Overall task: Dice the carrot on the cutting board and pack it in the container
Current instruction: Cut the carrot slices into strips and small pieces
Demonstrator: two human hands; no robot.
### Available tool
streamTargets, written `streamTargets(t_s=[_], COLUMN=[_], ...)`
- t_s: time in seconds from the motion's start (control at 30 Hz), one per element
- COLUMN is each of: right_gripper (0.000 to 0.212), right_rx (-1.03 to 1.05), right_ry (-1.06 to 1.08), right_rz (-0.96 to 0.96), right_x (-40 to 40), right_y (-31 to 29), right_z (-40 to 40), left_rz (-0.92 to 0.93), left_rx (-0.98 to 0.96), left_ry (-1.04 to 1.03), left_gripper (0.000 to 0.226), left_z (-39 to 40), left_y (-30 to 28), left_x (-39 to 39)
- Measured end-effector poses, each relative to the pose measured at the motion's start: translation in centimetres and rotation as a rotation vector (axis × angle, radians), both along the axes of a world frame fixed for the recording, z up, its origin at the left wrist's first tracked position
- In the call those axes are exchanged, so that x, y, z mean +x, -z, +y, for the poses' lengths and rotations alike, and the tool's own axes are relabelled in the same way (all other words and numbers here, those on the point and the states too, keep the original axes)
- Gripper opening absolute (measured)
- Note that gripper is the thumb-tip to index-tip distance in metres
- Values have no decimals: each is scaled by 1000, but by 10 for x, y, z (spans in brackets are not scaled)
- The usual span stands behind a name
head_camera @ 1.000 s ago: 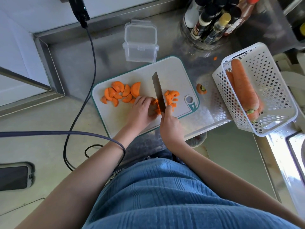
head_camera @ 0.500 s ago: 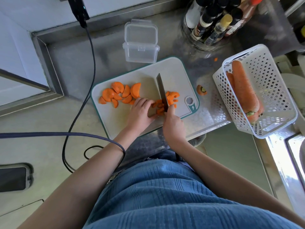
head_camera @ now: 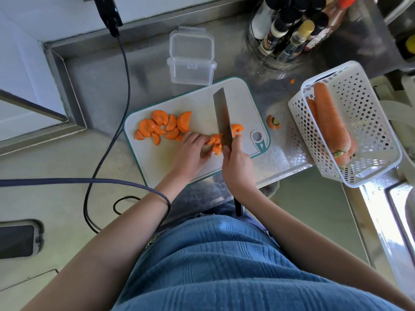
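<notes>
A white cutting board [head_camera: 161,162] with a teal rim lies on the steel counter. Half-moon carrot slices [head_camera: 162,126] are heaped on its left part. My left hand [head_camera: 190,153] has its fingers curled over a few carrot pieces [head_camera: 215,143] and holds them down. My right hand [head_camera: 237,169] grips the handle of a cleaver [head_camera: 222,118], whose blade stands on edge right against those pieces. Smaller cut bits [head_camera: 238,129] lie just right of the blade. A clear plastic container [head_camera: 190,68] stands open behind the board, its lid tipped back.
A white perforated basket [head_camera: 363,140] with whole carrots [head_camera: 330,122] sits at the right. A cut carrot top [head_camera: 272,122] lies between board and basket. Sauce bottles [head_camera: 292,32] stand at the back. A dark cable [head_camera: 112,122] runs left of the board.
The cleaver has shifted a little left along the carrot pieces between cuts. My left hand has stayed on the pieces, fingers drawing back slightly.
</notes>
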State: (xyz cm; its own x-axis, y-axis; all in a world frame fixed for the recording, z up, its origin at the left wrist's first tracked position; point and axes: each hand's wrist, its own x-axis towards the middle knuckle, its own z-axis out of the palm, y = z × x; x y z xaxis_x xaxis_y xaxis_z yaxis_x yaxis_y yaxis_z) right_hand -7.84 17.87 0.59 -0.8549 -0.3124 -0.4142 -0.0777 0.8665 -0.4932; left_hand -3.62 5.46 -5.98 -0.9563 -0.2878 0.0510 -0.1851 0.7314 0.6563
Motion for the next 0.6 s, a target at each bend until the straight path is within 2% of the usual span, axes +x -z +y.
streamTargets(t_s=[0.37, 0.6], right_gripper=[18, 30], right_rx=[80, 157], right_ry=[-37, -67], right_rz=[-28, -8], right_x=[10, 16], right_y=[13, 16], right_z=[-4, -7], left_rz=[-23, -14], left_rx=[8, 12], left_ry=[-13, -16], left_gripper=[26, 23], left_z=[-1, -2], left_y=[0, 2], left_x=[0, -1])
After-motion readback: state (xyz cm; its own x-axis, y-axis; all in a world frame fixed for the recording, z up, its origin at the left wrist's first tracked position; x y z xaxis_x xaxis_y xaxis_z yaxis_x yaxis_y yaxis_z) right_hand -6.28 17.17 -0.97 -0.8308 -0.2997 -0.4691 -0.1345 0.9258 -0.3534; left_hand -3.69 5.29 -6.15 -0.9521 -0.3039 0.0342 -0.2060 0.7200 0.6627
